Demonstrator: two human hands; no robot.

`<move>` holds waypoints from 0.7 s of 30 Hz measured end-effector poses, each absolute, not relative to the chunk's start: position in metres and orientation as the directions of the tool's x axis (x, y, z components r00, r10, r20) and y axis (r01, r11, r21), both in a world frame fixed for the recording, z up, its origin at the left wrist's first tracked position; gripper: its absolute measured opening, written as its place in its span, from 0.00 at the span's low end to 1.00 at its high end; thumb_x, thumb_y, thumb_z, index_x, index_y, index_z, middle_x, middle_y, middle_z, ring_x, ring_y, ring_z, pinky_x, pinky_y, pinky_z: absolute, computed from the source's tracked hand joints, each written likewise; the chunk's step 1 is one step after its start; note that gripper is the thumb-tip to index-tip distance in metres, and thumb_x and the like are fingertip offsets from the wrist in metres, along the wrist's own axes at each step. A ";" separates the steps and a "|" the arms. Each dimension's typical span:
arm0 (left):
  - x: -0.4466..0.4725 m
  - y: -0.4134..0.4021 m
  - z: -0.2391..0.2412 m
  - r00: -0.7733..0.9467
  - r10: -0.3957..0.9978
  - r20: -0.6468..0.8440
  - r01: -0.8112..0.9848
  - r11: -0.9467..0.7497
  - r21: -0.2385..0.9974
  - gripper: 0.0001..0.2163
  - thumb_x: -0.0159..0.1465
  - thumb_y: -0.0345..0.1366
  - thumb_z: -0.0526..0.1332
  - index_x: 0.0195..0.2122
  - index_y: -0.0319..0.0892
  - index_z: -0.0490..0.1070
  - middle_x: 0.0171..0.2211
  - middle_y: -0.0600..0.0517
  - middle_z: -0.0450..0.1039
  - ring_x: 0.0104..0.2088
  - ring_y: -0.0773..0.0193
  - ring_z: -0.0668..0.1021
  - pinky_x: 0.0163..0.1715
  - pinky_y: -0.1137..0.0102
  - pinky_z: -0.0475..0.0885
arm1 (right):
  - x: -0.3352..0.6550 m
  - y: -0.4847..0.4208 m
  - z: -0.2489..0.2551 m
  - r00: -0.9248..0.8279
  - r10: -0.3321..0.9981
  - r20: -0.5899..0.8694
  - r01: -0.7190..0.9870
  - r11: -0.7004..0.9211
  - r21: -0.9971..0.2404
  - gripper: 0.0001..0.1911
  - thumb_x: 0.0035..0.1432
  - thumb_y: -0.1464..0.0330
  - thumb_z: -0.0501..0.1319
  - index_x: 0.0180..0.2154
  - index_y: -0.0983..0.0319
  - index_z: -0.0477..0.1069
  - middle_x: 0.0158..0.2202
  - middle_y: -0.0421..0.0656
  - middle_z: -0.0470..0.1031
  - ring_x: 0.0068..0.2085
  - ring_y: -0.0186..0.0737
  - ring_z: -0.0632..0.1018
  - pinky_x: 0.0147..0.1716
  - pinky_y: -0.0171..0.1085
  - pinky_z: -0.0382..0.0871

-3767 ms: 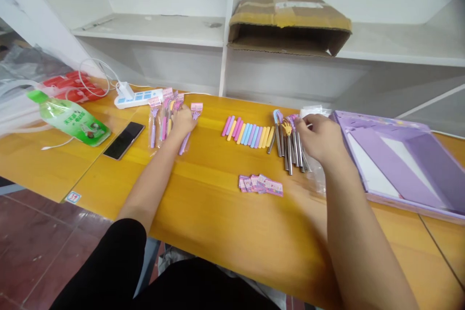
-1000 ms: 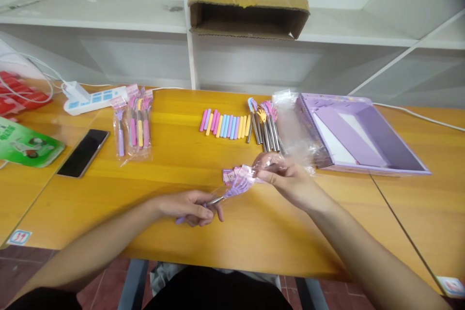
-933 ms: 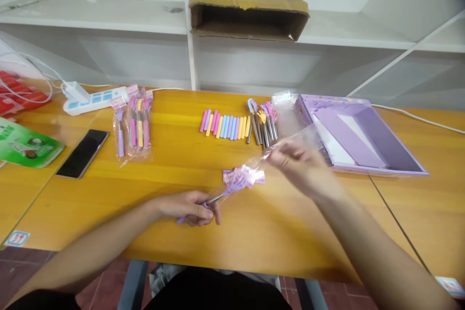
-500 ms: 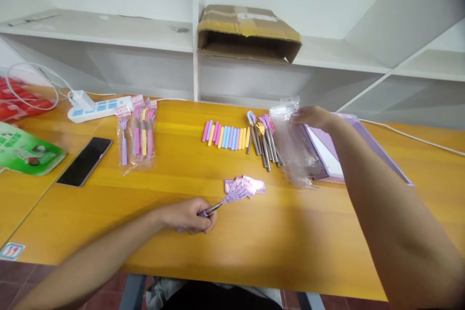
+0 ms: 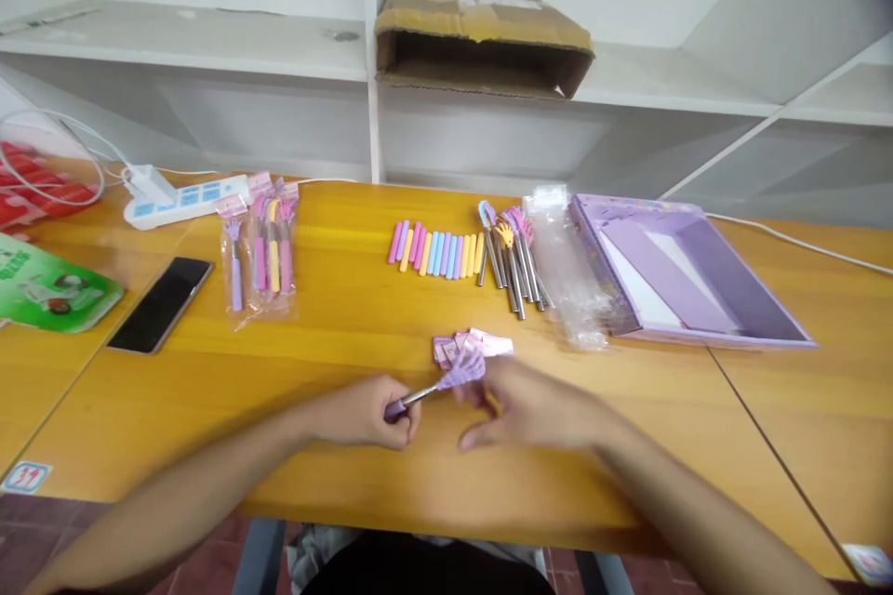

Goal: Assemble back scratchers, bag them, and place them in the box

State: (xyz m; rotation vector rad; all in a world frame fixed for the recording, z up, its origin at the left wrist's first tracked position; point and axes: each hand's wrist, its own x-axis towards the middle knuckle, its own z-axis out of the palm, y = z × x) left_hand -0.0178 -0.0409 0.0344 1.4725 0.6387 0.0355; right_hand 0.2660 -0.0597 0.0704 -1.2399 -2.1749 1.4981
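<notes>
All we can see of ourselves is two bare forearms [image 5: 209,497] at the bottom corners of the frame, ending in a bare left hand [image 5: 366,409] and right hand [image 5: 534,409], the right one a bit blurry. Bottom centre, there's a strip of our black clothing [image 5: 419,567].

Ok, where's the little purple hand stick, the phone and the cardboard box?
little purple hand stick [image 5: 464,371]: head view, its hand-shaped end.
phone [image 5: 160,304]: head view, middle of the dark screen.
cardboard box [image 5: 488,17]: head view, its top flap.
</notes>
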 end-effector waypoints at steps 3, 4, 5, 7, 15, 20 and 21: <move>-0.014 -0.050 0.037 0.843 0.449 -0.295 0.374 -0.095 0.923 0.03 0.55 0.29 0.63 0.32 0.41 0.73 0.27 0.58 0.71 0.27 0.70 0.71 0.28 0.76 0.64 | 0.218 -0.094 0.050 -0.634 0.754 -0.171 0.300 0.036 -0.953 0.24 0.66 0.49 0.67 0.30 0.61 0.69 0.27 0.36 0.67 0.29 0.33 0.66 0.30 0.35 0.61; -0.014 -0.053 0.037 0.844 0.464 -0.269 0.384 -0.173 0.907 0.03 0.55 0.28 0.63 0.31 0.41 0.72 0.26 0.58 0.71 0.27 0.70 0.71 0.28 0.75 0.64 | 0.208 -0.098 0.044 -0.602 0.785 -0.149 0.226 -0.012 -0.974 0.26 0.69 0.48 0.63 0.28 0.61 0.69 0.26 0.37 0.67 0.30 0.33 0.67 0.32 0.35 0.63; -0.013 -0.055 0.037 0.845 0.477 -0.244 0.397 -0.252 0.883 0.03 0.55 0.28 0.63 0.30 0.41 0.71 0.26 0.58 0.70 0.26 0.70 0.71 0.28 0.75 0.64 | 0.202 -0.100 0.040 -0.575 0.806 -0.137 0.162 -0.052 -0.985 0.27 0.71 0.47 0.60 0.28 0.61 0.70 0.26 0.38 0.68 0.30 0.34 0.69 0.33 0.35 0.65; -0.013 -0.059 0.034 0.844 0.503 -0.189 0.422 -0.403 0.812 0.05 0.54 0.28 0.64 0.28 0.42 0.69 0.25 0.58 0.70 0.25 0.69 0.72 0.27 0.74 0.63 | 0.199 -0.100 0.034 -0.558 0.821 -0.121 0.091 -0.084 -0.992 0.27 0.72 0.48 0.59 0.29 0.62 0.72 0.27 0.39 0.71 0.31 0.35 0.71 0.34 0.36 0.66; -0.015 -0.062 0.022 0.780 0.626 -0.002 0.592 -0.737 0.326 0.05 0.65 0.31 0.65 0.37 0.43 0.68 0.31 0.52 0.79 0.30 0.59 0.81 0.28 0.69 0.69 | 0.213 -0.105 0.034 -0.466 0.871 0.159 0.195 0.276 -0.941 0.25 0.77 0.62 0.53 0.25 0.59 0.51 0.23 0.34 0.49 0.24 0.29 0.55 0.26 0.35 0.48; -0.015 -0.071 0.012 0.809 0.588 0.026 0.570 -0.794 0.213 0.11 0.72 0.45 0.62 0.39 0.44 0.68 0.26 0.51 0.79 0.26 0.55 0.82 0.24 0.69 0.71 | 0.200 -0.111 0.030 -0.534 0.831 0.154 0.208 0.306 -0.929 0.20 0.77 0.64 0.53 0.29 0.60 0.62 0.25 0.36 0.62 0.26 0.29 0.64 0.29 0.33 0.56; -0.015 -0.072 0.010 0.815 0.579 0.035 0.563 -0.803 0.196 0.13 0.73 0.47 0.61 0.39 0.44 0.69 0.25 0.51 0.79 0.24 0.55 0.82 0.23 0.69 0.71 | 0.197 -0.113 0.029 -0.539 0.828 0.154 0.223 0.316 -0.922 0.19 0.77 0.65 0.53 0.30 0.61 0.64 0.26 0.36 0.64 0.26 0.29 0.65 0.29 0.33 0.56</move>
